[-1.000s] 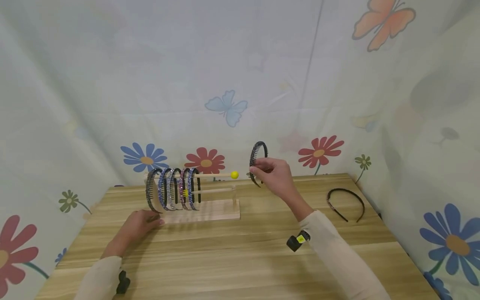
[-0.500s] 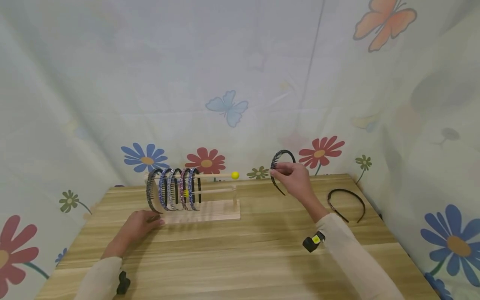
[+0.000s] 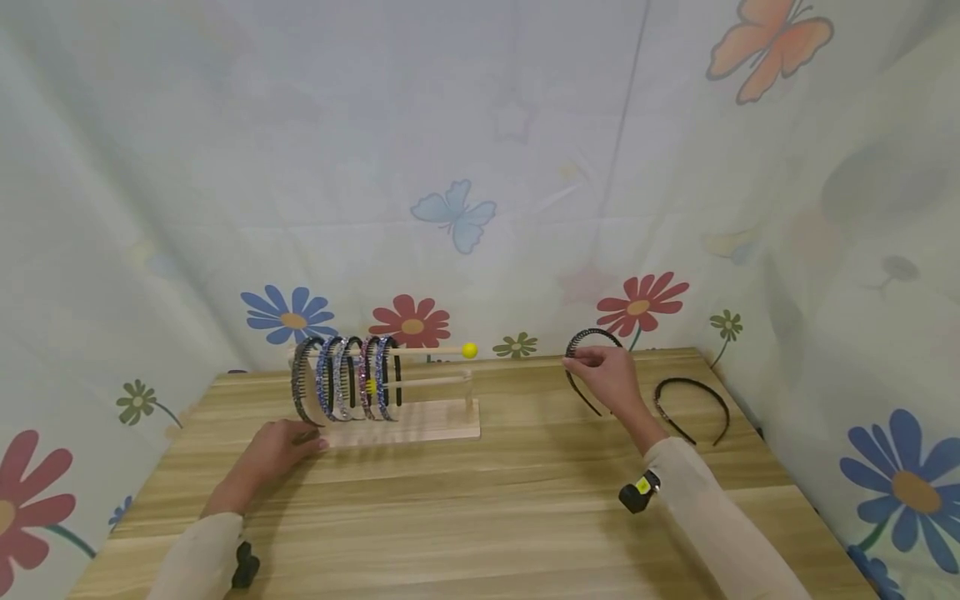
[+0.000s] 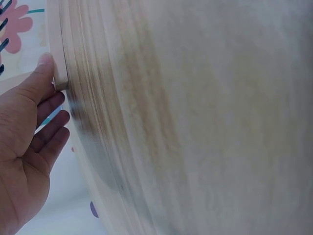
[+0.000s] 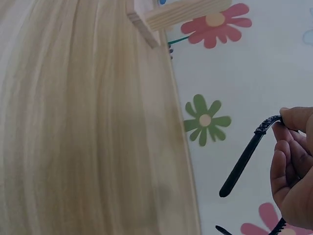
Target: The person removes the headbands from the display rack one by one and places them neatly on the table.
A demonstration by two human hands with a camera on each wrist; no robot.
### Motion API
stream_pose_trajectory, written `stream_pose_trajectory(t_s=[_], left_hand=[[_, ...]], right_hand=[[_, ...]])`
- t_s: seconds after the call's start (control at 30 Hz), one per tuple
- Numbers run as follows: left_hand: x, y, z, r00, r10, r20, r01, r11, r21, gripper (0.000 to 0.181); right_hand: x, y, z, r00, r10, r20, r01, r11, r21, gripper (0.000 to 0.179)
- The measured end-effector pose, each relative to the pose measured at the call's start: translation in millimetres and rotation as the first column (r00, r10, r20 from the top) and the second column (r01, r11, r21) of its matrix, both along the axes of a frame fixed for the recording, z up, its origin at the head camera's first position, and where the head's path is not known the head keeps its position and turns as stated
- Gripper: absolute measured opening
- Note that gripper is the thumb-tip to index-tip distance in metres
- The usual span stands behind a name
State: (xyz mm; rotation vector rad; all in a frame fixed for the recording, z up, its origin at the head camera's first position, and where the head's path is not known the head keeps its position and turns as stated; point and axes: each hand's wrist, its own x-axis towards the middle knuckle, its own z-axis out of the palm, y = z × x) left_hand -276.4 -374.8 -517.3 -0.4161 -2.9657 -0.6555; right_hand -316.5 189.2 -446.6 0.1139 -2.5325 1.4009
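1 headband is pinched by the right hand; by the left hand, the base of the rack with 5 other headbands is gripped.

Beyond the wood-grained worktop, you face a pale cloth printed with red flowers, blue flowers, a blue butterfly and, upper right, an orange butterfly.
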Motion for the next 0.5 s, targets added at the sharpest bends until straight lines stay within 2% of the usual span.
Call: stream_pose_trajectory(t_s=[0.23,0.5], left_hand=[[1.7,0.6,0.7,1.000,0.005,0.000,-0.005,1.000,0.000,0.034],[2.0,1.5,-0.1,1.000,-0.006,-0.028,0.006,1.000,0.006,0.029]], right_hand=[[-4.6,6.0,-20.8,0.999,-0.036,0.013,0.035,0.997,0.074,0.033],[-6.0,18.1,-39.8,0.994,-0.049,0.100,0.036,0.991,0.130,0.038]])
